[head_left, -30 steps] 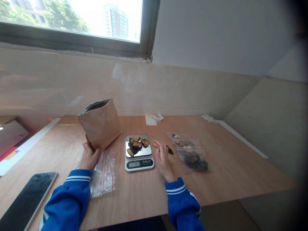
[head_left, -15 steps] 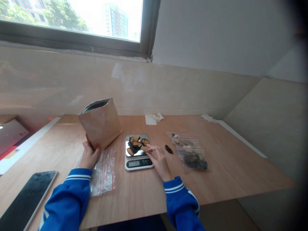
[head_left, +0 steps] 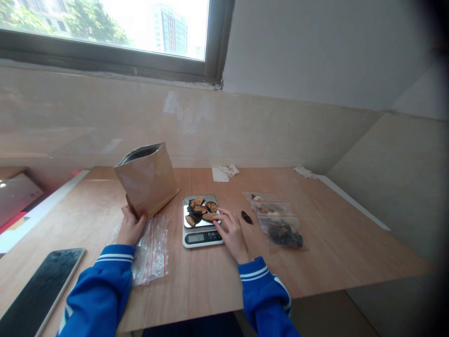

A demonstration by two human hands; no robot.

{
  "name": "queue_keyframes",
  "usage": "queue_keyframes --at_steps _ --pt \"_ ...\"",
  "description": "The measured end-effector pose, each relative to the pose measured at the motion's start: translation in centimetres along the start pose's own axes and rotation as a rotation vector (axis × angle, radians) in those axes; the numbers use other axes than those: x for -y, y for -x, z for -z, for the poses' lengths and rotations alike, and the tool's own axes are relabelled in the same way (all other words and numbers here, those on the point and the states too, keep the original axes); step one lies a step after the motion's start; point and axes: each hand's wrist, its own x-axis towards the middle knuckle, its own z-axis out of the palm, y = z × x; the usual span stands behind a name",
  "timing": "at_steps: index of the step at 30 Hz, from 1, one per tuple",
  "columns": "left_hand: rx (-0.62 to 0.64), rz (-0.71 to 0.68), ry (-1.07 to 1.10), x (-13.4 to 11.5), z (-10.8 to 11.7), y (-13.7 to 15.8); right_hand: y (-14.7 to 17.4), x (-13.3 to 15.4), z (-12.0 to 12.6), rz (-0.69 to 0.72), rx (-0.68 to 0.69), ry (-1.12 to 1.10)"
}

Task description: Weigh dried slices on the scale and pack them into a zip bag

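Observation:
My left hand (head_left: pixel 131 226) is closed on the lower left corner of a brown paper bag (head_left: pixel 149 182), which leans with its mouth open and its inside lined in grey. Several dark-skinned dried slices (head_left: pixel 199 209) lie on the steel plate of a small kitchen scale (head_left: pixel 202 238). At the plate's right edge, my right hand (head_left: pixel 232 234) pinches the end of one dried slice (head_left: pixel 209 216). Digits show on the scale's display but are too small to read surely. A single dark slice (head_left: pixel 246 217) rests on the table to the right of that hand.
Clear zip bags (head_left: pixel 152 252) with red seals lie beside my left wrist. Filled zip bags (head_left: pixel 282 231) overlap at the right. A phone or tablet (head_left: pixel 42 290) is at the left front. White paper (head_left: pixel 220 174) and a crumpled tissue (head_left: pixel 229 171) sit near the wall.
The slice at my right fingertips has shifted slightly left on the scale plate, and the fingers have opened a little around its end. My left hand and the paper bag stay in place.

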Motion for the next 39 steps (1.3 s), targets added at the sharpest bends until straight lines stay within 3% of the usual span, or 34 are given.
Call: queue_keyframes --at_steps 5,8,13,15,17,19,21,24,26,30,33,36,39 --pt "-0.016 -0.037 0.061 0.5 -0.3 -0.1 0.0 -1.2 0.9 -0.091 -0.27 0.072" --pt "-0.101 -0.098 0.108 0.1 -0.1 -0.2 0.0 -2.2 1.3 -0.158 -0.354 0.119" --pt "-0.43 -0.199 0.172 -2.0 1.1 0.6 0.3 -3.1 1.1 -0.181 -0.339 0.177" --pt "-0.62 -0.253 0.132 -3.0 1.7 1.4 0.3 -3.2 1.0 -0.181 -0.343 0.195" --pt "-0.733 -0.307 0.045 -4.2 2.5 2.3 0.4 -3.3 0.9 -0.187 -0.342 0.212" --pt "-0.674 -0.339 -0.056 -5.9 3.5 3.1 0.4 -3.3 0.9 -0.201 -0.329 0.229" --pt "-0.501 -0.325 -0.134 -7.5 4.7 4.1 0.4 -3.3 0.9 -0.218 -0.318 0.244" --pt "-0.016 -0.26 -0.146 -8.6 6.0 5.7 0.5 -3.3 0.8 -0.227 -0.314 0.244" --pt "0.161 -0.254 -0.161 -7.7 6.0 7.2 0.6 -3.3 0.7 -0.222 -0.317 0.235" --pt "0.249 -0.206 -0.259 -4.1 5.0 9.7 0.4 -3.3 0.8 -0.211 -0.337 0.22" --pt "0.236 -0.202 -0.222 -3.1 5.0 10.3 0.1 -2.5 1.2 -0.201 -0.359 0.166" --pt "0.143 -0.242 -0.137 -4.8 6.0 10.3 0.3 -0.1 1.4 -0.162 -0.303 0.029" --pt "-0.023 -0.31 -0.028 -8.3 6.5 10.9 1.7 4.2 0.7 -0.19 -0.13 -0.218"
